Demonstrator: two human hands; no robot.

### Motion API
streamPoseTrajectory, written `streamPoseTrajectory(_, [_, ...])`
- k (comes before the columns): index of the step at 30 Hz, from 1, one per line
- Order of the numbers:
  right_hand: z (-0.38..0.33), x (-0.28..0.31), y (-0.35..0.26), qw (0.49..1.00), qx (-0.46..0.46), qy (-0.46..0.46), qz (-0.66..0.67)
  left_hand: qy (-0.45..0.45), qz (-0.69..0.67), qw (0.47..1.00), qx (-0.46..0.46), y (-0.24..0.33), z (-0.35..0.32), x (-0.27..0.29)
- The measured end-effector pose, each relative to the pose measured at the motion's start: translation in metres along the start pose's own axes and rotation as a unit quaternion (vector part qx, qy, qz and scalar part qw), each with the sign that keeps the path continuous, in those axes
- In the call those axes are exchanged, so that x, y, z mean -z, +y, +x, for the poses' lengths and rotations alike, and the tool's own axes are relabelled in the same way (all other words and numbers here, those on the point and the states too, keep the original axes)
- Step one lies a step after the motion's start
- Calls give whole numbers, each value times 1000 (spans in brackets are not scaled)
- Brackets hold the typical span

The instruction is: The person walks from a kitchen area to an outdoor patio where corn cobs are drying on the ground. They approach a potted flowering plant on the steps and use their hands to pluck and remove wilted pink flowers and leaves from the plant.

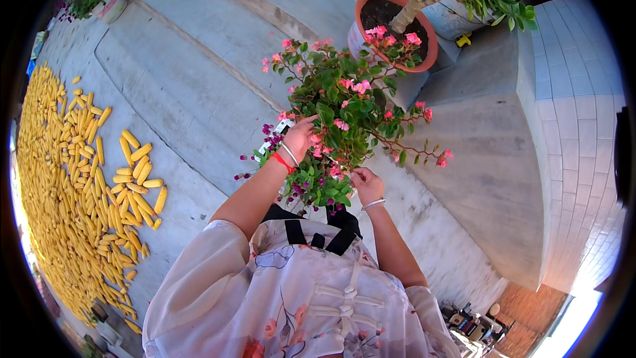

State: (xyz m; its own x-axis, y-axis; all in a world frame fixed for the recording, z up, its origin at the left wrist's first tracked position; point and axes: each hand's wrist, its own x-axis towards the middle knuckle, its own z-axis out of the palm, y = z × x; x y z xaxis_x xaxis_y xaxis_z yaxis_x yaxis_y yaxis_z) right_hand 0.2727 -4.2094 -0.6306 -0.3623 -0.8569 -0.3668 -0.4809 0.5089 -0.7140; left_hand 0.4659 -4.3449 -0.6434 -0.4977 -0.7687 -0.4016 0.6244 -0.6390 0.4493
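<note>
A bushy flowering plant (338,96) with pink blossoms and green leaves stands in front of me, its long stems leaning right. Against its left side is my left hand (301,138), fingers stretched toward the leaves and pink flowers, the tips partly lost in foliage. Lower down, my right hand (366,184) is closed in a pinch at the plant's lower edge; what lies between its fingers is too small to make out. Between my forearms and close to my body is a smaller plant with purple round flowers (311,182). The flowering plant's base is hidden by leaves.
Several rows of yellow corn cobs (73,185) cover the ground at left. Concrete steps (218,33) rise ahead. A terracotta-rimmed pot (429,53) holds a thick-stemmed plant beyond the flowers. To the right are a concrete block (483,179) and a tiled wall (576,113).
</note>
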Motion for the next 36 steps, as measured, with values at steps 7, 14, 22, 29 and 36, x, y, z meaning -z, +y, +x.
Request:
streamPoseTrajectory(7, [-6,-7,-3,996,51,-6,-69,65,-64,996,5,-5,0,21])
streamPoseTrajectory(14, [-19,-29,-32,993,92,-49,-61,130,-42,988,72,-11,-8,31])
streamPoseTrajectory(22, [-8,-42,-61,989,124,-53,-61,76,16,996,45,5,-19,27])
streamPoseTrajectory(29, [12,-61,-73,976,179,-51,-109,88,95,989,66,7,-20,31])
streamPoseTrajectory(36, [42,-89,-86,951,-82,-236,180,123,244,962,13,8,-9,43])
